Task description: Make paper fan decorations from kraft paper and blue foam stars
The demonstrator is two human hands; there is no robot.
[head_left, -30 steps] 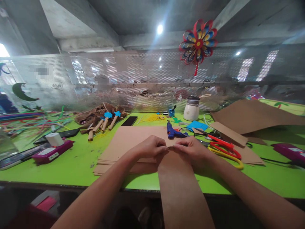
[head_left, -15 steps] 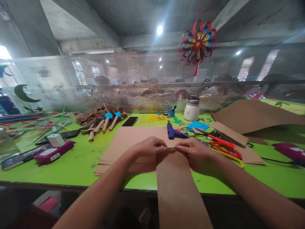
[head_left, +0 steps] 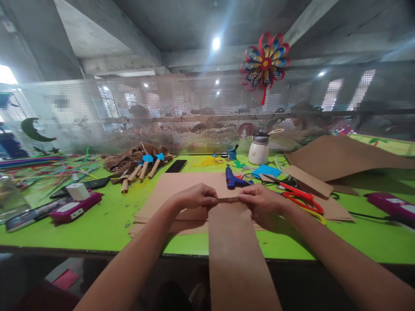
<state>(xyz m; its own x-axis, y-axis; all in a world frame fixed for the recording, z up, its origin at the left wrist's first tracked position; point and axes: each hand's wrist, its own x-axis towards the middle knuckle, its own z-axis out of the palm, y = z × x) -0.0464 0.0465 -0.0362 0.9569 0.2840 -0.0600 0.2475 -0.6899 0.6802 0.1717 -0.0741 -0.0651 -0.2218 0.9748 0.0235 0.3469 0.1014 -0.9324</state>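
A long strip of brown kraft paper (head_left: pixel 238 250) runs from the table down over its near edge toward me. Its far end is folded into a narrow band. My left hand (head_left: pixel 199 196) pinches the left corner of that fold, fingers closed. At the right corner, my right hand (head_left: pixel 261 199) pinches the same fold between thumb and fingers. Beneath and behind the hands lies a stack of kraft paper sheets (head_left: pixel 178 185). A blue glue gun (head_left: pixel 234 179) rests just beyond the fold, on the stack's right part.
Red-handled scissors (head_left: pixel 300 196) lie right of my right hand, with a yellow handle beside them. Farther back stand a white jar (head_left: pixel 258 150) and a phone (head_left: pixel 177 166). Paper rolls with blue stars (head_left: pixel 147 162) and a purple power strip (head_left: pixel 76 207) are leftward on the green table (head_left: pixel 116 233).
My left hand has slid left along the fold, so more of the folded band shows between the hands. My right hand still pinches its end. The view has shifted slightly.
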